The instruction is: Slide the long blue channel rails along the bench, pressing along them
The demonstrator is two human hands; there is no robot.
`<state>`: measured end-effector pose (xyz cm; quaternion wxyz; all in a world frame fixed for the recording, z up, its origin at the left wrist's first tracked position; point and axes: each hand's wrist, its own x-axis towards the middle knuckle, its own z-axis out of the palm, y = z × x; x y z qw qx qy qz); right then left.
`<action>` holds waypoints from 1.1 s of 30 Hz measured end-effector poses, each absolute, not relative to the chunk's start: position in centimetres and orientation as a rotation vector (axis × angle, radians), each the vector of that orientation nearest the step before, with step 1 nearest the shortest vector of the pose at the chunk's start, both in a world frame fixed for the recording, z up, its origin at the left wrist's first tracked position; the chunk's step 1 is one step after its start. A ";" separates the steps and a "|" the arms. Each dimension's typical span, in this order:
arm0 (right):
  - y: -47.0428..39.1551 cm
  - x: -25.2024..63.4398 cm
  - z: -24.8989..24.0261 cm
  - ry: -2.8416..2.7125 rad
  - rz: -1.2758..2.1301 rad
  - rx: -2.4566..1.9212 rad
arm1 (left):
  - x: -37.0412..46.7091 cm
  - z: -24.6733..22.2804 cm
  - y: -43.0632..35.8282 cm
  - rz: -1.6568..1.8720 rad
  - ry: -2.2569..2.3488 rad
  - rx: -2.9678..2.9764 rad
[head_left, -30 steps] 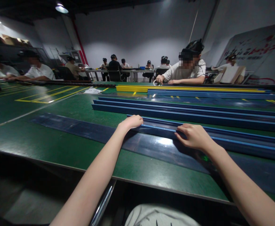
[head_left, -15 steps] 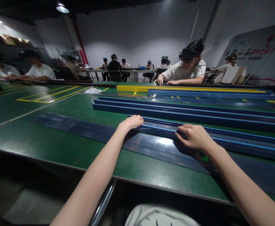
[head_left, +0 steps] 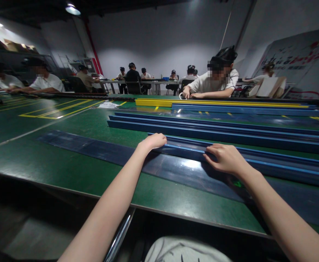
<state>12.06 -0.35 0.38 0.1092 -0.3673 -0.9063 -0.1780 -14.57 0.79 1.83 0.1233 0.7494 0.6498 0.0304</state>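
A long blue channel strip (head_left: pixel 185 150) lies across the green table in front of me, its right part running out of view. My left hand (head_left: pixel 155 141) grips the strip close to its left end, fingers bent over the raised edge. Further right, my right hand (head_left: pixel 221 156) pinches the near wall of that strip, thumb on the near side and fingers reaching over the top. Under and in front of the strip is a flat dark translucent sheet (head_left: pixel 102 150), glossy near my hands. Both palms are hidden from me.
Beyond my strip lie more blue channel strips (head_left: pixel 159 127). Farther back are a yellow strip (head_left: pixel 159 102) and a pale blue one (head_left: pixel 203 109). A co-worker (head_left: pixel 214 82) leans over the far side, holding a white ring (head_left: pixel 180 95). The green table's (head_left: pixel 74 185) front edge is close to me.
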 end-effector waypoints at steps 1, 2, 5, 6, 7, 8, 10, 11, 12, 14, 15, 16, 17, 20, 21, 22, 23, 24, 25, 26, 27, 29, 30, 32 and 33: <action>-0.3 12.1 0.4 -2.669 -0.524 -1.080 | -14.6 1.8 0.8 0.092 1.895 2.185; -0.3 12.1 0.4 -2.671 -0.525 -1.082 | -14.6 1.8 0.8 0.096 1.893 2.184; -0.4 12.1 0.4 -2.671 -0.527 -1.085 | -14.6 1.8 0.9 0.103 1.887 2.180; -0.4 12.1 0.5 -2.671 -0.526 -1.086 | -14.6 1.8 0.9 0.104 1.887 2.178; -0.4 12.0 0.5 -2.672 -0.526 -1.087 | -14.6 1.8 0.9 0.104 1.888 2.176; -0.5 12.0 0.5 -2.675 -0.526 -1.088 | -14.6 1.8 0.9 0.105 1.891 2.172; -0.5 12.0 0.6 -2.681 -0.525 -1.090 | -14.6 1.8 0.9 0.107 1.900 2.162; -0.5 12.0 0.6 -2.681 -0.526 -1.092 | -14.6 1.8 0.9 0.108 1.903 2.158; -0.5 12.0 0.6 -2.680 -0.526 -1.094 | -14.7 1.8 0.9 0.108 1.903 2.156; -0.5 12.0 0.6 -2.680 -0.526 -1.098 | -14.7 1.8 0.9 0.109 1.897 2.158; -0.5 12.0 0.6 -2.681 -0.527 -1.102 | -14.7 1.8 0.9 0.110 1.894 2.160; -0.5 12.0 0.6 -2.682 -0.529 -1.107 | -14.7 1.7 0.9 0.111 1.893 2.161; -0.5 12.0 0.6 -2.683 -0.530 -1.112 | -14.7 1.7 0.9 0.111 1.894 2.161; -0.4 12.0 0.6 -2.681 -0.527 -1.117 | -14.7 1.7 0.9 0.111 1.896 2.159; -0.4 12.0 0.6 -2.680 -0.524 -1.113 | -14.7 1.7 0.9 0.110 1.898 2.159; -0.4 12.0 0.6 -2.680 -0.521 -1.109 | -14.7 1.7 0.9 0.109 1.898 2.159; -0.4 12.0 0.6 -2.679 -0.518 -1.106 | -14.7 1.7 0.9 0.108 1.899 2.158; -0.4 12.0 0.6 -2.678 -0.516 -1.105 | -14.7 1.7 0.9 0.108 1.901 2.157; -0.4 12.0 0.6 -2.678 -0.515 -1.107 | -14.7 1.7 0.9 0.109 1.903 2.156; -0.4 12.0 0.6 -2.678 -0.513 -1.110 | -14.7 1.7 1.0 0.110 1.905 2.157; -0.4 12.0 0.6 -2.679 -0.510 -1.110 | -14.8 1.7 1.0 0.112 1.907 2.157; -0.4 12.0 0.5 -2.679 -0.507 -1.107 | -14.8 1.7 1.0 0.115 1.908 2.157; -0.4 12.0 0.5 -2.677 -0.507 -1.104 | -14.8 1.7 1.0 0.114 1.906 2.158; -0.4 12.0 0.5 -2.673 -0.508 -1.100 | -14.8 1.7 0.9 0.111 1.905 2.161; -0.4 12.1 0.5 -2.673 -0.509 -1.099 | -14.7 1.7 0.9 0.110 1.904 2.163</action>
